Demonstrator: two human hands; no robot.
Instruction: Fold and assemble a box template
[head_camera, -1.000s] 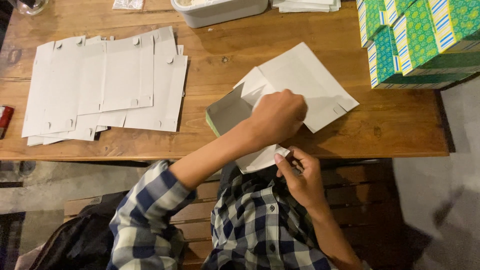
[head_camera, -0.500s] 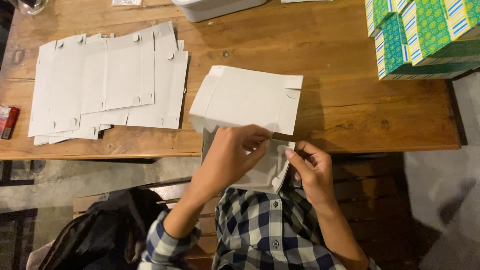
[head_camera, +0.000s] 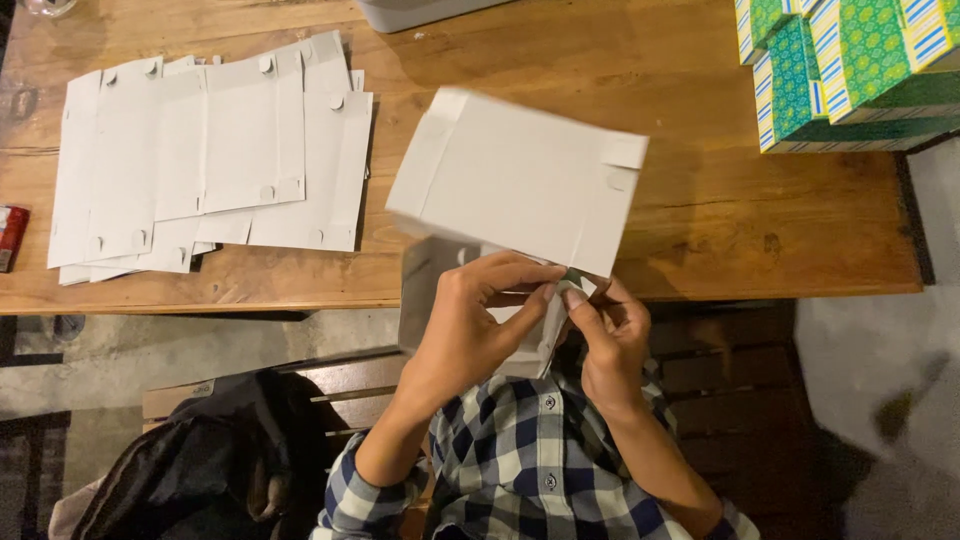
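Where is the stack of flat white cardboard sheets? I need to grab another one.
In the head view, the stack of flat sheets lies on the left part of the wooden table, left of the folded sheet held in both hands.

Wooden tabletop (head_camera: 700, 200), brown planks w/ visible grain, warm light from above, shine near the top edge. Below it a grey concrete floor (head_camera: 200, 345), w/ dark shadow at the right. A slatted wooden bench (head_camera: 740, 380) stands under the tabletop's front edge; a dark bag (head_camera: 200, 470) lies bottom left, beside the bench.
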